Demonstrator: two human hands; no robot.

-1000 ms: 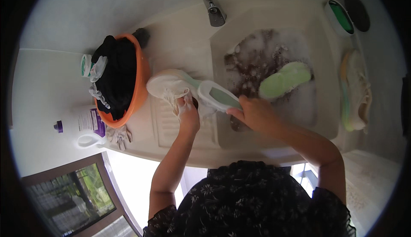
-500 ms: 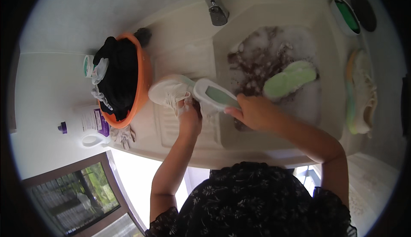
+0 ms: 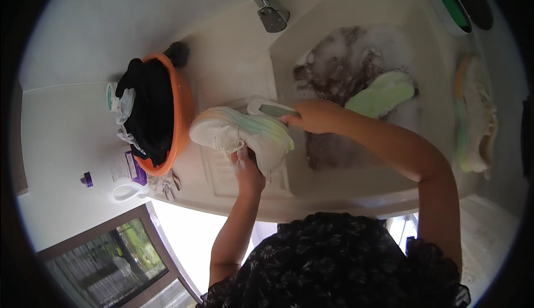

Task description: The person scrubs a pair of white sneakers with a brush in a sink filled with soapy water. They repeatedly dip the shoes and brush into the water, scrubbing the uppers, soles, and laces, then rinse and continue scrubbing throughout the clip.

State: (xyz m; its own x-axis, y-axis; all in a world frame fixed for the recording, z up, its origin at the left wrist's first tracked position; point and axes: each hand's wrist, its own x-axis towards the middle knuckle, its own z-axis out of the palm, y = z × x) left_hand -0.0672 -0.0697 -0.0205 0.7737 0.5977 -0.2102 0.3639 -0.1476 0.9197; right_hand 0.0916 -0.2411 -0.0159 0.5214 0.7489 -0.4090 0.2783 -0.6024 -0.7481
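My left hand is closed on a white lace-up sneaker with a pastel sole, its fingers at the shoe's opening. The sneaker is held above the ribbed left side of the sink, side and sole edge turned up. In my right hand is a white and green scrub brush, gripped by one end. The brush lies against the far, sole side of the sneaker, which partly hides it; its bristles are out of sight. Beyond my right wrist, a light green insole rests in the sudsy brown water.
A metal faucet overhangs the basin. On the left stand an orange tub of dark clothes, a white jug and crumpled gloves. Along the right rim are another sneaker and a white oval item with a green inside.
The sneaker has turned, showing more of its side and pastel sole. The brush has shifted from beside the heel to the sole's far side, and my right hand moved away from me with it.
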